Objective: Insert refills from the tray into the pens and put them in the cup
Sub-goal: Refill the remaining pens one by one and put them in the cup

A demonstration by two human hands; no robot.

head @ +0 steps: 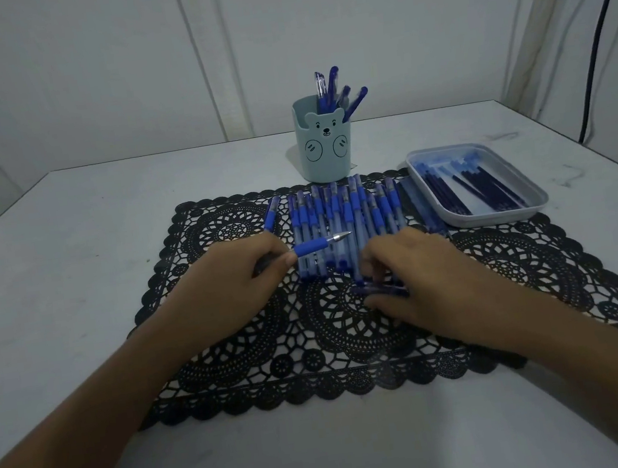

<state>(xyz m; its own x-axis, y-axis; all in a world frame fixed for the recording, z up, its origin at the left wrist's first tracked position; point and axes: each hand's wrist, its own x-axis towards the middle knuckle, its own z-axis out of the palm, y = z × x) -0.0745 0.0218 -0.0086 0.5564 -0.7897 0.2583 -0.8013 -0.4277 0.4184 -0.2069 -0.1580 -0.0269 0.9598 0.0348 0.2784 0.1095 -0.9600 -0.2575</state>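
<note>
cup (pixel 324 149) 1 | tray (pixel 494 218) 1 | mat (pixel 237 361) 1 | left hand (pixel 223 284) grips pen (pixel 311 247) 1

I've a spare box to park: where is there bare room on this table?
Free: the table left of the cup, beyond the mat; also the strip on the mat's near side. Crowded: the pen row, left hand holding a pen, right hand, and the tray at the mat's right.

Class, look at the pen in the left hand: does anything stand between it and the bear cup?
Nothing upright does. The pen in the left hand has only the row of pens lying flat on the mat between it and the cup; lifted over them, its way looks open.
</note>
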